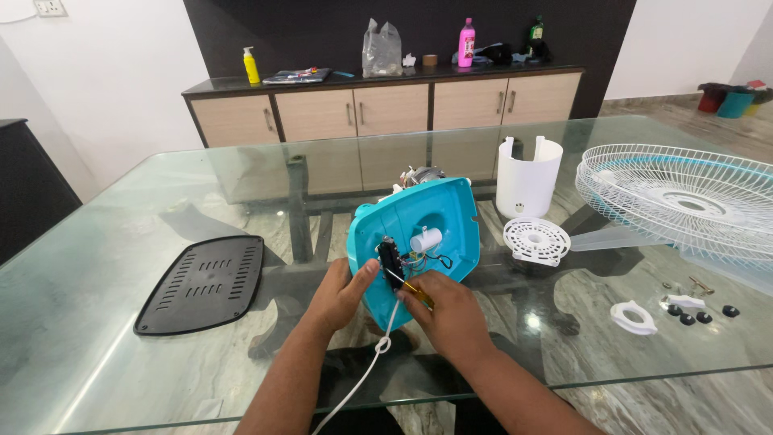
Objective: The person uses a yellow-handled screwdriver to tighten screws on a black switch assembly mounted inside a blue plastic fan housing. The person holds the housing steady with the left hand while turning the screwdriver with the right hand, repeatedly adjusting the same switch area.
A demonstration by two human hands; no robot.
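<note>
Glass tabletop [121, 379]: R hand [451, 316], grip closed on yellow-handled screwdriver [412, 288], tip at black part inside turquoise fan housing [419, 234]; L hand [342, 292] grip clamped on housing edge. White cord [366, 370] nearest; black vented cover [201, 282] left, white grille [684, 197] far right.

We are in a home dining room: a glass table [161, 242], a wooden sideboard [386, 109] holding household bottles, marble floor.

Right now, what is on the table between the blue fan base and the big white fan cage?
In the head view, a white motor cover stands upright there, with a round white slotted disc lying flat in front of it on the glass table.
</note>
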